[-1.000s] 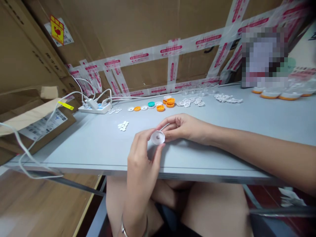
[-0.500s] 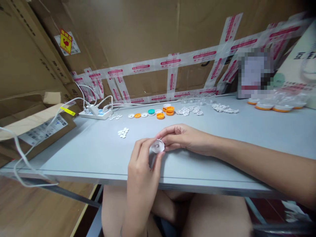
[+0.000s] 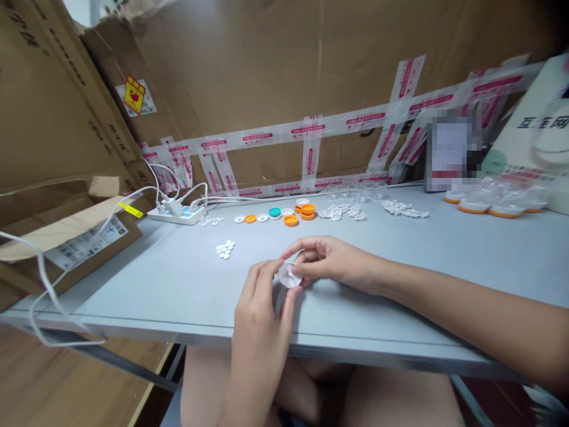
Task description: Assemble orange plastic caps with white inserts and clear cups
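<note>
Just above the grey table (image 3: 169,296), near its front edge, is a small round white cup-like part (image 3: 288,276). My left hand (image 3: 264,296) grips its rim between thumb and fingers from the left and below. From the right, my right hand (image 3: 322,261) reaches it with the thumb over its inner face and the fingers at its far edge. Several small white discs (image 3: 225,249) lie in a cluster to the left. Farther back stand orange rings (image 3: 306,211), a green ring (image 3: 274,212) and white rings (image 3: 262,218) in a row.
White parts (image 3: 342,212) and more white pieces (image 3: 402,209) lie at the back, with clear pieces behind. Orange-based containers (image 3: 502,201) stand at the right. A power strip (image 3: 178,214), cables and an open carton (image 3: 89,237) are at the left; large cardboard (image 3: 267,71) rises behind.
The right thumb has moved onto the inner face of the white part, which now faces up more. The whole view has shifted slightly, with the table lower in the picture.
</note>
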The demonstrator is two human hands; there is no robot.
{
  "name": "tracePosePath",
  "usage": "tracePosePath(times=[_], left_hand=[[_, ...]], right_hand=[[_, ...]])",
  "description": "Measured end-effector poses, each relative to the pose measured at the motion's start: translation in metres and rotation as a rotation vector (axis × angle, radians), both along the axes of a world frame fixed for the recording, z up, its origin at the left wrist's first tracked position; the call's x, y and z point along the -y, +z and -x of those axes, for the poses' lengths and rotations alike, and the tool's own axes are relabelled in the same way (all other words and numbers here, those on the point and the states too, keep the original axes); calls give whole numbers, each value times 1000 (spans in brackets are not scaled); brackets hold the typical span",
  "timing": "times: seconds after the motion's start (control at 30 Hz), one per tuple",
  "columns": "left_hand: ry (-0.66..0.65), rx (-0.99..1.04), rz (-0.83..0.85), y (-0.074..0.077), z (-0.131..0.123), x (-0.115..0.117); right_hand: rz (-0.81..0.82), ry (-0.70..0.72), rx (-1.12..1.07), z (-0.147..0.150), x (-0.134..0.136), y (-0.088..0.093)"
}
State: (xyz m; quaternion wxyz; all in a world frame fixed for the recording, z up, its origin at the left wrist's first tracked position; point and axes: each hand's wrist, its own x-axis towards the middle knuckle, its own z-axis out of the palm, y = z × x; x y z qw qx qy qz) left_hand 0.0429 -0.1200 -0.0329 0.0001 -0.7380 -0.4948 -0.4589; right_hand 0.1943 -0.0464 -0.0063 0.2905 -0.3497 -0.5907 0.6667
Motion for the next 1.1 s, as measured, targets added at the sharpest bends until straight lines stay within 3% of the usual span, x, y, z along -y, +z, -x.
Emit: tracePosePath(times=[0.1,0.2,0.27,0.33,0.43,0.57,0.73,0.9,1.1], left_hand=[[-34,-11,15,9,16,3],[18,-97,38,31,56,-8],[93,-206,132,50,91,-28],[145,-374,338,67,123,-56],[146,-600,553,83,152,-104],[26,-667,693,85,158,-155],[-110,-660,815,82,161,-188],[-189,-629,873,78,169,-191],[-193,-583,870,74,174,-181]], right_hand=[[2,-75,47,-1,-2,2],[-3,-137,71,-3,-4,3],[-19,-159,71,-3,-5,3],[-42,-173,49,-3,-6,3],[-46,-196,-12,-1,-7,2],[-6,-227,-39,-1,-11,0],[50,-235,-28,-2,-13,-1],[77,-231,-24,-3,-14,1],[77,-203,-58,-5,-15,-2]])
